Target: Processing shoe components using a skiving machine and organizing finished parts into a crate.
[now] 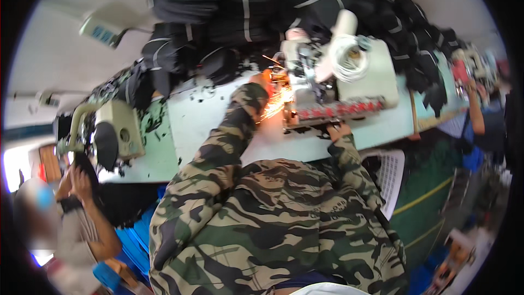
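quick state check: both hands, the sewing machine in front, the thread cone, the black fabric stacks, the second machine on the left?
left hand: reaching into the lit needle area of the machine, grip not clear
right hand: resting at the table edge, empty as far as visible
sewing machine: work light on
thread cone: upright
black fabric stacks: piled behind the machine
second machine: nobody's hands on it

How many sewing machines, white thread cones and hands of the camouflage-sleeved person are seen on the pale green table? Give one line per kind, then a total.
Sewing machines: 2, one by the hands, one at the left
White thread cone: 1
Hands: 2, left hand, right hand
Total: 5
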Demonstrator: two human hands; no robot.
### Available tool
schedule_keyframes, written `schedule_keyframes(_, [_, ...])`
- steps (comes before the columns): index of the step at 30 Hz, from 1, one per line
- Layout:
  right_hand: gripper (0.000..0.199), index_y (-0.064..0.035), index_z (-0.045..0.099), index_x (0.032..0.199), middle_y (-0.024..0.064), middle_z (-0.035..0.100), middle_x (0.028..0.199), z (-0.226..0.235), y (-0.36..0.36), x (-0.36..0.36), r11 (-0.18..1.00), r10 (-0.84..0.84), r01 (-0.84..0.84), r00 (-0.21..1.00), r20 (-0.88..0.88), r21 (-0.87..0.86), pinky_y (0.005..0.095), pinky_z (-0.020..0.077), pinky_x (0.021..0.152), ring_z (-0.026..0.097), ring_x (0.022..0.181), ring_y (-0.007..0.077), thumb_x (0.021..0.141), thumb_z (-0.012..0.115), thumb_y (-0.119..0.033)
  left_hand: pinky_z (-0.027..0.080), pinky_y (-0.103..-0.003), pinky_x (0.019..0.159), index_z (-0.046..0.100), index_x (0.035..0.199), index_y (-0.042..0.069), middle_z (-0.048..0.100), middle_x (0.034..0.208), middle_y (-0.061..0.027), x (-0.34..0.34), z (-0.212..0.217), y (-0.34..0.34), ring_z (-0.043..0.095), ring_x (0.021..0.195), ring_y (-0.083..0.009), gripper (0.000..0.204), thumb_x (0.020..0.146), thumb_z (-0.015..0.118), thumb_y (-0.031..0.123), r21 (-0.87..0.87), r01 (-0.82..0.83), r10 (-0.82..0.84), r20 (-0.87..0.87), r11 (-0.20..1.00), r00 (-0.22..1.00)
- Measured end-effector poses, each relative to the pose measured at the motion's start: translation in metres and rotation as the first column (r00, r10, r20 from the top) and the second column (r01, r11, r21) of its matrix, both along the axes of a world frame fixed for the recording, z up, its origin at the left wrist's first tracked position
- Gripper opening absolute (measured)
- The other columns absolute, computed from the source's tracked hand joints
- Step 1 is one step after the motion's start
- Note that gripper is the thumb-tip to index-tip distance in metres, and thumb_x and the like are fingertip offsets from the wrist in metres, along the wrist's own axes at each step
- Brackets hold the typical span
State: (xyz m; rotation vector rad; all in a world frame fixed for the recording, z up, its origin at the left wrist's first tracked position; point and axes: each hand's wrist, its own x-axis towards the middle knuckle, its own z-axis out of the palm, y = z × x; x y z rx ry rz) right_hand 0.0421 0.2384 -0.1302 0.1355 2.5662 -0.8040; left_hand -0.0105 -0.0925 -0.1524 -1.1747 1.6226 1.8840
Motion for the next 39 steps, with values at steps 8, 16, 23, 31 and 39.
schedule_keyframes(8, [0.048, 0.0006, 0.058, 0.107, 0.023, 0.061, 0.095, 0.035, 0.013, 0.006, 0.978, -0.195, 0.193, 0.981, -0.015, -0.074, 0.0393, 0.045, 0.076, 0.058, 0.088, 0.038, 0.07, 0.063, -0.029, 0.043, -0.032, 0.035, 0.058, 0.093, 0.0, 0.059, 0.066, -0.0139, -0.005, 0.02, 0.041, 0.057, 0.046, -0.0215, 0.027, 0.089, 0.052, 0.026, -0.053, -0.017, -0.002, -0.34, 0.998, 0.94])
schedule_keyframes(16, [0.052, 0.0147, 0.053, 0.102, 0.0124, 0.058, 0.067, -0.035, 0.032, 0.003, 0.896, -0.275, 0.291, 0.957, 0.095, -0.335, 0.0302, 0.0416, 0.053, 0.051, 0.056, 0.0177, 0.066, 0.067, -0.019, 0.046, -0.034, 0.034, 0.053, 0.093, -0.005, 0.059, 0.064, -0.0187, 0.001, 0.025, 0.028, 0.061, 0.046, -0.0277, 0.038, 0.091, 0.048, 0.032, 0.017, 0.007, -0.001, -0.299, 1.0, 0.954])
schedule_keyframes(23, [0.029, 0.0061, 0.056, 0.093, 0.0032, 0.048, 0.055, -0.006, 0.019, 0.0, 0.726, -0.254, 0.44, 0.886, 0.389, -0.529, 0.028, 0.0293, 0.036, 0.041, 0.041, 0.0107, 0.069, 0.065, -0.007, 0.053, -0.027, 0.048, 0.052, 0.106, 0.0, 0.063, 0.082, -0.0163, 0.007, 0.015, 0.012, 0.066, 0.064, -0.022, 0.021, 0.089, 0.051, 0.012, 0.065, 0.09, -0.059, -0.384, 0.994, 0.921])
schedule_keyframes(31, [0.04, 0.0052, 0.061, 0.096, 0.0159, 0.063, 0.085, -0.065, 0.055, -0.001, 0.849, -0.333, 0.38, 0.924, 0.188, -0.366, 0.0357, 0.0454, 0.072, 0.058, 0.075, 0.0262, 0.065, 0.066, -0.02, 0.05, -0.029, 0.042, 0.039, 0.123, 0.007, 0.063, 0.084, -0.0164, 0.009, 0.036, 0.042, 0.064, 0.056, -0.0217, 0.038, 0.088, 0.052, 0.014, -0.211, 0.153, -0.225, -0.376, 0.965, 0.899])
schedule_keyframes(39, [0.033, 0.0053, 0.053, 0.101, 0.0033, 0.046, 0.053, 0.0, 0.018, -0.001, 0.597, -0.334, 0.562, 0.823, 0.46, -0.572, 0.0295, 0.0304, 0.036, 0.04, 0.038, 0.0124, 0.068, 0.061, 0.003, 0.048, -0.027, 0.038, 0.047, 0.113, 0.004, 0.062, 0.083, -0.0196, 0.028, 0.211, -0.038, 0.062, 0.051, -0.0247, 0.027, 0.088, 0.038, 0.003, -0.235, -0.112, -0.063, -0.629, 0.966, 0.775])
